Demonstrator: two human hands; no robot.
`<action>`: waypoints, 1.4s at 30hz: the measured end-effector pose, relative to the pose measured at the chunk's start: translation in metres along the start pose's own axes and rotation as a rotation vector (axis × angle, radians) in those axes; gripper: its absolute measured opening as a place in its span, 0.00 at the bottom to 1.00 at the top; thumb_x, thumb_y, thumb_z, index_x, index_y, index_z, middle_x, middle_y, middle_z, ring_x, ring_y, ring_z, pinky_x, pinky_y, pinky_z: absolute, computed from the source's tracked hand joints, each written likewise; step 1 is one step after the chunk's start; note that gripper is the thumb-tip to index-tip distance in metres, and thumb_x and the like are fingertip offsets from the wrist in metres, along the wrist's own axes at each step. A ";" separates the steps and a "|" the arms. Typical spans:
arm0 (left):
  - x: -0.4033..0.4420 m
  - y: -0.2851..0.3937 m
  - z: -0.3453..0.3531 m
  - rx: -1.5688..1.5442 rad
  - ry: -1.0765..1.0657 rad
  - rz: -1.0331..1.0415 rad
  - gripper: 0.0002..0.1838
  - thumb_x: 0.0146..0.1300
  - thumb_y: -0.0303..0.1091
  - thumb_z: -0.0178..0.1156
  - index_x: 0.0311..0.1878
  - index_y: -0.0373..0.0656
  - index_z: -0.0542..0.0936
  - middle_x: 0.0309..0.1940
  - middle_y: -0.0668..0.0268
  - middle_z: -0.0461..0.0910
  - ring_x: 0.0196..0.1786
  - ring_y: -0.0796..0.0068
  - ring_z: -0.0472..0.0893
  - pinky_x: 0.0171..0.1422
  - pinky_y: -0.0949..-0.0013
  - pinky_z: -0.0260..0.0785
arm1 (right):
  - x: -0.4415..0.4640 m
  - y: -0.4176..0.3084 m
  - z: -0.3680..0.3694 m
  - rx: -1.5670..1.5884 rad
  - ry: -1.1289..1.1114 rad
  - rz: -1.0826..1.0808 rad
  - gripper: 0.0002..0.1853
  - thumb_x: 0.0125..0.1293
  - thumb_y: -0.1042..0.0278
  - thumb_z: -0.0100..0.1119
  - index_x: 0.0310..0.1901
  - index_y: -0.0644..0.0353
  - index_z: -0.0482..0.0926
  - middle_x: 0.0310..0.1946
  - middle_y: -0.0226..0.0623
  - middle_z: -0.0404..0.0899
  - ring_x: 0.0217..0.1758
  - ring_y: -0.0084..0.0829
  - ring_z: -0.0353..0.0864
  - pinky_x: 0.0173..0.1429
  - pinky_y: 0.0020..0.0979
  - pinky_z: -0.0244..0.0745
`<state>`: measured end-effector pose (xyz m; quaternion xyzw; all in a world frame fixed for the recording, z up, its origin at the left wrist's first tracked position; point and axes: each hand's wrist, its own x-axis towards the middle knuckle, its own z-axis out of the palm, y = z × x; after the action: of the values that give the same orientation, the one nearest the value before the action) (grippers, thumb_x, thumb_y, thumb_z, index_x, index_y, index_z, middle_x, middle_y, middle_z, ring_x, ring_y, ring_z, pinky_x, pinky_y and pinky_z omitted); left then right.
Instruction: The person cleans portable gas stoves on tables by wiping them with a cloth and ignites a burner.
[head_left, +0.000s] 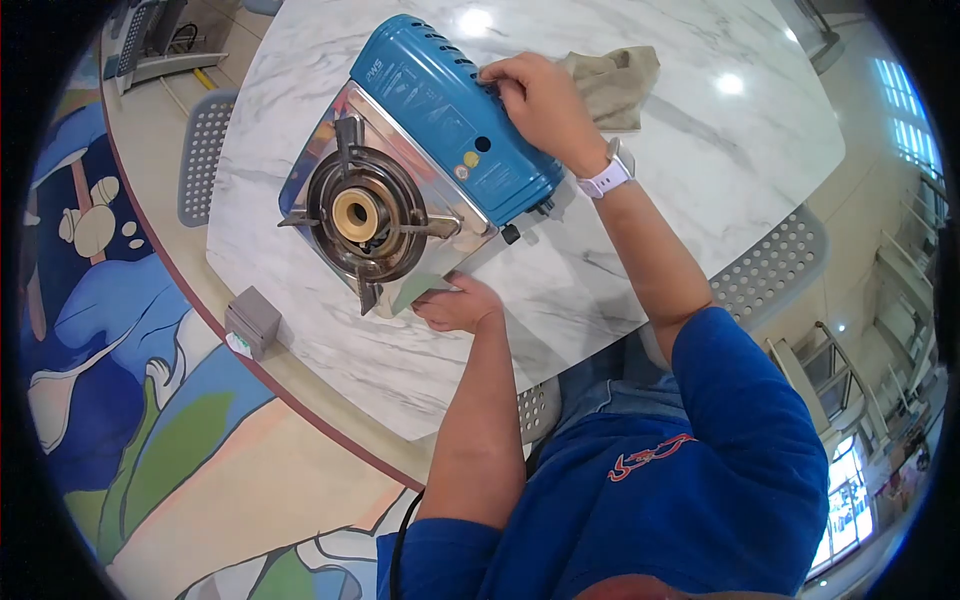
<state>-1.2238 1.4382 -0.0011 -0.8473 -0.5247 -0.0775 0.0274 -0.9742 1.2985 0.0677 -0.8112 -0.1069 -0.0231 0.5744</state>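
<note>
A portable gas stove (pixel 420 130) with a blue housing and a shiny metal top sits at an angle on the marble-patterned table (pixel 720 170). Its round burner (pixel 357 214) is surrounded by a dark pan support. My left hand (pixel 462 304) is at the stove's near edge, fingers closed on a thin green scouring pad (pixel 414 291) pressed against the metal side. My right hand (pixel 545 105), with a pale watch strap at the wrist, grips the vented right edge of the blue housing. Its fingertips are partly hidden. Beside that hand lies a crumpled beige cloth (pixel 620 88).
Dark knobs (pixel 511 234) stick out at the stove's near right end. Grey perforated chairs (pixel 207 155) stand around the table. A small grey box (pixel 253 320) is fixed near a painted wall (pixel 150 380) on the left.
</note>
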 end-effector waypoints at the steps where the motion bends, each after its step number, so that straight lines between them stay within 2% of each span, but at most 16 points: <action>1: 0.000 -0.003 0.003 0.007 0.003 0.001 0.42 0.57 0.50 0.48 0.68 0.28 0.54 0.64 0.44 0.59 0.64 0.49 0.60 0.63 0.45 0.52 | -0.003 -0.002 -0.001 0.001 0.004 -0.007 0.11 0.60 0.75 0.49 0.38 0.60 0.83 0.32 0.45 0.79 0.37 0.45 0.78 0.46 0.39 0.73; 3: 0.001 -0.006 0.008 0.019 0.011 0.007 0.41 0.57 0.49 0.48 0.68 0.28 0.55 0.64 0.44 0.59 0.64 0.49 0.61 0.63 0.45 0.53 | -0.007 -0.003 -0.001 0.002 0.017 -0.024 0.11 0.60 0.75 0.48 0.37 0.60 0.83 0.31 0.46 0.79 0.37 0.46 0.78 0.45 0.39 0.73; 9: 0.000 -0.001 0.004 -0.011 0.052 0.013 0.40 0.57 0.48 0.49 0.67 0.28 0.56 0.64 0.44 0.59 0.66 0.49 0.60 0.64 0.45 0.52 | -0.002 0.020 0.005 -0.026 0.009 0.110 0.11 0.60 0.75 0.49 0.36 0.59 0.83 0.31 0.46 0.78 0.36 0.46 0.77 0.44 0.40 0.73; 15: 0.000 -0.002 0.003 -0.006 0.017 0.003 0.41 0.57 0.48 0.49 0.68 0.28 0.54 0.64 0.43 0.60 0.67 0.48 0.59 0.65 0.45 0.51 | -0.003 -0.007 -0.003 0.011 0.002 -0.041 0.10 0.59 0.76 0.50 0.36 0.61 0.83 0.31 0.46 0.79 0.36 0.45 0.78 0.45 0.40 0.73; 21: 0.000 0.001 0.000 -0.018 0.030 0.014 0.40 0.58 0.48 0.49 0.67 0.28 0.56 0.63 0.43 0.60 0.66 0.48 0.60 0.65 0.44 0.51 | -0.011 0.015 0.000 0.047 0.002 0.111 0.10 0.58 0.76 0.49 0.36 0.61 0.82 0.31 0.46 0.79 0.36 0.46 0.78 0.44 0.39 0.73; 24: 0.001 0.001 -0.001 -0.031 0.029 0.010 0.40 0.57 0.48 0.49 0.66 0.28 0.56 0.63 0.44 0.61 0.65 0.48 0.61 0.64 0.45 0.52 | -0.006 0.021 0.000 -0.069 -0.054 0.076 0.10 0.60 0.76 0.50 0.39 0.65 0.80 0.34 0.43 0.81 0.34 0.38 0.79 0.43 0.33 0.74; 27: 0.000 0.001 0.001 -0.005 0.045 0.023 0.40 0.57 0.48 0.49 0.66 0.28 0.57 0.62 0.43 0.61 0.64 0.47 0.62 0.63 0.45 0.53 | -0.005 0.013 -0.002 -0.096 -0.062 0.092 0.10 0.60 0.75 0.49 0.39 0.65 0.80 0.34 0.43 0.81 0.35 0.36 0.80 0.43 0.31 0.74; 30: 0.002 0.000 0.000 -0.016 0.016 0.012 0.39 0.57 0.48 0.49 0.66 0.28 0.57 0.61 0.43 0.61 0.63 0.47 0.62 0.62 0.45 0.54 | -0.006 0.002 -0.004 0.018 -0.011 0.101 0.10 0.58 0.76 0.48 0.36 0.61 0.82 0.33 0.46 0.79 0.37 0.45 0.78 0.44 0.38 0.73; 33: 0.000 -0.001 0.002 -0.008 0.046 0.030 0.40 0.57 0.48 0.49 0.67 0.28 0.57 0.60 0.43 0.62 0.62 0.47 0.63 0.61 0.45 0.54 | -0.006 0.004 0.001 0.083 0.043 0.037 0.10 0.59 0.76 0.49 0.36 0.61 0.82 0.32 0.44 0.79 0.37 0.44 0.78 0.43 0.38 0.73; 39: 0.000 -0.004 0.004 -0.013 0.039 0.038 0.40 0.57 0.48 0.48 0.67 0.27 0.56 0.60 0.43 0.62 0.62 0.47 0.63 0.61 0.45 0.54 | -0.003 0.009 0.000 0.104 -0.016 -0.008 0.11 0.59 0.76 0.49 0.37 0.60 0.82 0.31 0.43 0.78 0.36 0.43 0.77 0.42 0.38 0.73; 42: 0.001 -0.002 0.002 -0.020 0.018 0.017 0.40 0.57 0.48 0.48 0.66 0.27 0.56 0.60 0.43 0.62 0.62 0.46 0.63 0.61 0.45 0.55 | -0.003 0.020 -0.003 -0.018 -0.087 0.017 0.10 0.60 0.78 0.50 0.40 0.63 0.80 0.34 0.42 0.79 0.38 0.38 0.79 0.44 0.33 0.73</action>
<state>-1.2253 1.4403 -0.0033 -0.8512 -0.5165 -0.0899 0.0242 -0.9727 1.2890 0.0501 -0.8174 -0.1248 0.0161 0.5621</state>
